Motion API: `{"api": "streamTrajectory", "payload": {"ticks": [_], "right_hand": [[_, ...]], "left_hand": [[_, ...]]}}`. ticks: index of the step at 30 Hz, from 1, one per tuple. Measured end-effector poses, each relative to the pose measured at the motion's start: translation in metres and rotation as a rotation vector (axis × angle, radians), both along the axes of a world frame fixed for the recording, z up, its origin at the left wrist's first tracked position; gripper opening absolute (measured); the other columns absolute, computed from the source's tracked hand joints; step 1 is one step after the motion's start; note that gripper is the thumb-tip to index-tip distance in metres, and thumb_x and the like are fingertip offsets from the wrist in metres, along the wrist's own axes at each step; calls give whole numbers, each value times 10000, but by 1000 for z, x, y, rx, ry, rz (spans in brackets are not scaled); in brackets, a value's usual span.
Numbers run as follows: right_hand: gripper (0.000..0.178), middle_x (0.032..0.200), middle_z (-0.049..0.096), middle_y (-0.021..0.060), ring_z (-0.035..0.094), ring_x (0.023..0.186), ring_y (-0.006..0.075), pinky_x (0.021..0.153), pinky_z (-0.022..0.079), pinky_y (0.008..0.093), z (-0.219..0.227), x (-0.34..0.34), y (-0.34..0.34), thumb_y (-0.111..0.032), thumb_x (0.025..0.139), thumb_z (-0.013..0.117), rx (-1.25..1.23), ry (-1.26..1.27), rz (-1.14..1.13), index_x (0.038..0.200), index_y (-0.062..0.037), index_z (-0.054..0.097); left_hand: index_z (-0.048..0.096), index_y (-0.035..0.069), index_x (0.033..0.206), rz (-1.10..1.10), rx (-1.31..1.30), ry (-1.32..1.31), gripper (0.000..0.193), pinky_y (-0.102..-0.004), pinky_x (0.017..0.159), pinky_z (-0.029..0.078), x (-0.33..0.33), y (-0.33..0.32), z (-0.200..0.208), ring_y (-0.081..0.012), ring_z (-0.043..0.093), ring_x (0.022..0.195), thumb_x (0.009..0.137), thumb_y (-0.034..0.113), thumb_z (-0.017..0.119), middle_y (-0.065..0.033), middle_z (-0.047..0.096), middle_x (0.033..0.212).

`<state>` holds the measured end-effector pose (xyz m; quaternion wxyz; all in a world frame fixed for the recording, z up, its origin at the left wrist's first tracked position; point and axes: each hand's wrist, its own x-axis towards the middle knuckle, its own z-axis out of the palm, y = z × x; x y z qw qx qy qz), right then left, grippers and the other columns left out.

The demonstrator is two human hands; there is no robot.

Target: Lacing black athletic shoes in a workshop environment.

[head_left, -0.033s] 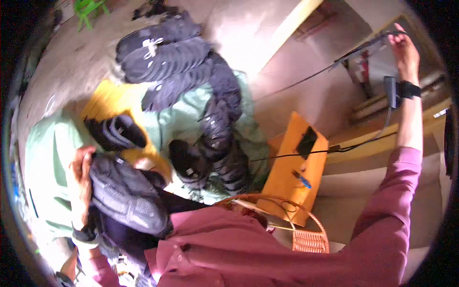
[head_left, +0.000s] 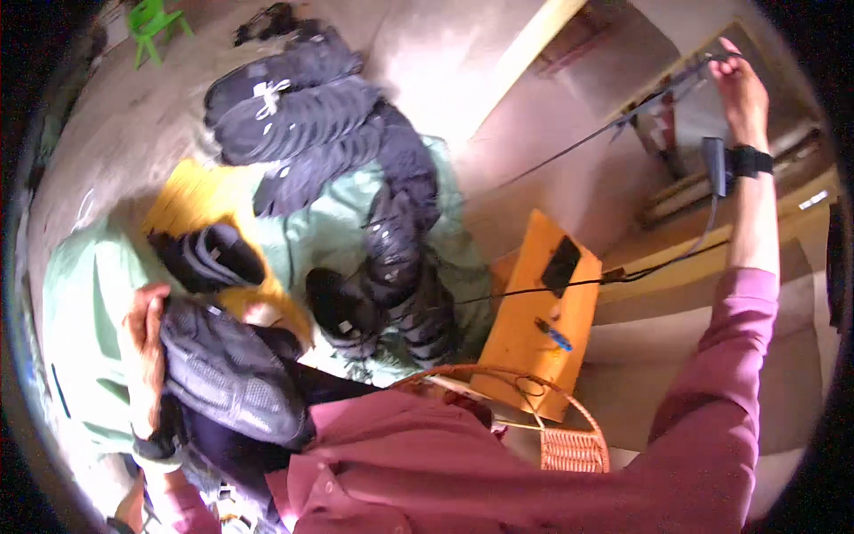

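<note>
A dark shoe (head_left: 236,374) lies across my lap with its textured grey-black underside facing up. My left hand (head_left: 147,329) grips its edge, fingers curled against the near-left side. Far out at the upper right, my arm is stretched and my right hand (head_left: 740,84) is closed, thumb and fingers pinching a thin dark cord (head_left: 614,125). The cord runs taut down and leftward from those fingers, and its lower end fades into blur. On my right wrist sits a black strap with a small device (head_left: 714,166) and a cable.
Rows of black shoes (head_left: 302,116) lie on a green cloth (head_left: 458,191), with more shoes (head_left: 213,254) by a yellow mat (head_left: 182,200). An orange board (head_left: 525,338) bears a phone (head_left: 560,265) and a blue tool (head_left: 553,335). A wicker basket (head_left: 574,449) stands close by; a green stool (head_left: 156,27) is far left.
The whole view has shifted slightly. Both hands keep their hold, the left on the shoe and the right on the cord.
</note>
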<state>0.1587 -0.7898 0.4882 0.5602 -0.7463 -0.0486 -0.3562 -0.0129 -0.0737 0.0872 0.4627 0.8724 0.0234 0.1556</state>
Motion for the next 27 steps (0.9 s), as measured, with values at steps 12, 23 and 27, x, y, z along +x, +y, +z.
{"api": "streamTrajectory", "payload": {"ticks": [12, 23, 27], "right_hand": [[292, 757, 560, -2, 578, 665, 98, 743, 628, 296, -71, -5, 62, -69, 987, 505, -119, 233, 73, 1192, 63, 665], [243, 735, 682, 48, 635, 652, 122, 592, 498, 304, -386, 1, 93, -17, 878, 567, -498, 938, 328, 1026, -53, 757], [265, 811, 728, 135, 717, 726, 226, 705, 565, 376, -490, -3, 118, -139, 873, 618, -642, 1040, 364, 1091, -49, 737]], "left_hand": [[699, 2, 1099, 5, 12, 53, 230, -309, 941, 460, 1, 13, -8, -167, 608, 980, 1080, 152, 525, -64, 695, 1032], [691, 7, 1125, -12, -27, 114, 245, -297, 961, 452, -1, 14, -5, -153, 613, 1018, 1088, 178, 520, -60, 697, 1073], [690, 14, 1154, -15, -58, 104, 246, -291, 984, 447, -5, 9, -1, -146, 613, 1038, 1089, 175, 516, -52, 696, 1095]]}}
